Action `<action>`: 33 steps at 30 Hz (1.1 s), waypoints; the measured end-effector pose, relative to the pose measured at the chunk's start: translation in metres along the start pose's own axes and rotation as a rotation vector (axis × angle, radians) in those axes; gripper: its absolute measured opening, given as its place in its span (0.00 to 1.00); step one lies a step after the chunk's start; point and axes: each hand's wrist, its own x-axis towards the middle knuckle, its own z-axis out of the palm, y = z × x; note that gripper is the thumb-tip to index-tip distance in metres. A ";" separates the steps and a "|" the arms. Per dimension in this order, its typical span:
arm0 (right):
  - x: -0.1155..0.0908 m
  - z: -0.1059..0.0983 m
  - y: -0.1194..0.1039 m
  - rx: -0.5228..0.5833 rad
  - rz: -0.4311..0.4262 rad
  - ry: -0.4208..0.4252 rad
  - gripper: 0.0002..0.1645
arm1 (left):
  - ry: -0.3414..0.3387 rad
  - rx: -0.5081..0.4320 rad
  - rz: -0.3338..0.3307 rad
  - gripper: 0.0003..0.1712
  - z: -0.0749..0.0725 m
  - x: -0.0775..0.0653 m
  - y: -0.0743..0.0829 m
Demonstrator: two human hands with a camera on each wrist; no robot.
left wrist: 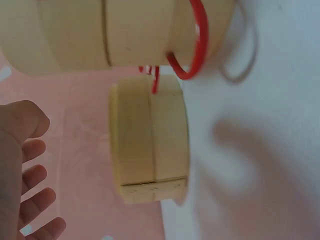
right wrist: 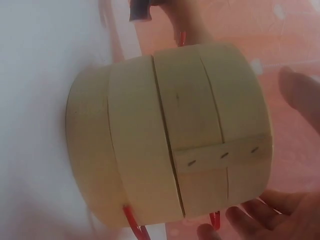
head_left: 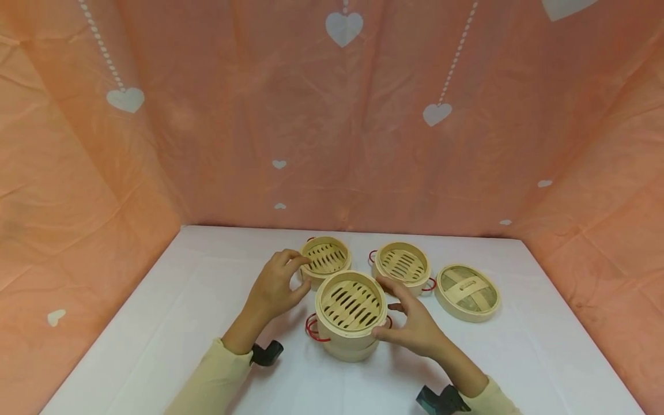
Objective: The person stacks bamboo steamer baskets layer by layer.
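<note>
A stack of two round bamboo steamer baskets (head_left: 350, 337) with red cord handles and a slatted top stands in the front middle of the table. My right hand (head_left: 417, 328) is at its right side, thumb and fingers spread around the edge. In the right wrist view the thumb (right wrist: 302, 95) is apart from the wood; whether the fingertips touch is unclear. My left hand (head_left: 275, 288) hovers between the stack and a single steamer basket (head_left: 325, 256) at the back left. Its fingers are loosely bent and hold nothing in the left wrist view.
Another slatted steamer basket (head_left: 402, 265) with red handles stands behind the stack, to the right. A woven bamboo lid (head_left: 468, 293) lies farther right. The white table (head_left: 155, 323) is bordered by orange cloth (head_left: 233, 144) with hearts.
</note>
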 end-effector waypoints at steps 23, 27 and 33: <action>-0.001 0.002 0.007 0.075 0.058 -0.041 0.57 | -0.127 -0.014 -0.053 0.20 0.033 0.003 -0.018; -0.001 0.002 0.007 0.067 0.057 -0.036 0.57 | -0.120 -0.025 -0.043 0.20 0.035 0.004 -0.016; -0.001 0.002 0.008 0.069 0.058 -0.039 0.56 | -0.117 -0.048 -0.012 0.21 0.038 0.008 -0.014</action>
